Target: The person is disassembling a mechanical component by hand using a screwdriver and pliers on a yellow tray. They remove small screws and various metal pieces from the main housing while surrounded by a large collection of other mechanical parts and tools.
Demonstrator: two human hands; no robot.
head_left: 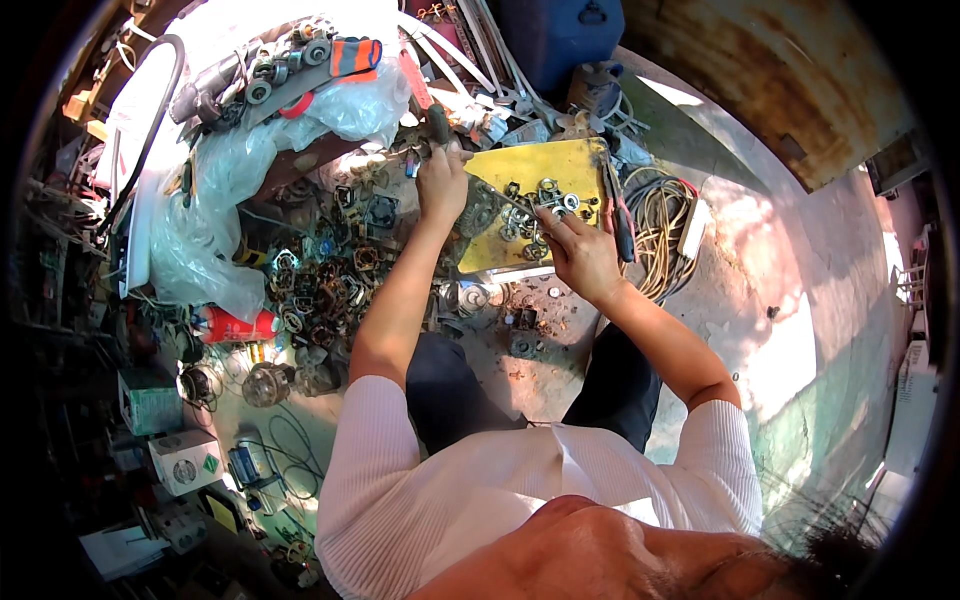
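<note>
My left hand is closed at the left edge of a yellow board. A dark handle sticks up past its fingers; the kind of tool cannot be made out. My right hand is closed over the board, its fingers on a thin metal rod that slants up toward my left hand. Several small metal rings and round parts lie on the board around my right fingertips. Between my hands is a round, greyish metal part, partly blurred.
Left of the board lies a heap of dismantled motor parts, with clear plastic sheeting beyond. Coiled cable and a white power strip lie at the right. A blue container stands behind. A red cylinder lies at left.
</note>
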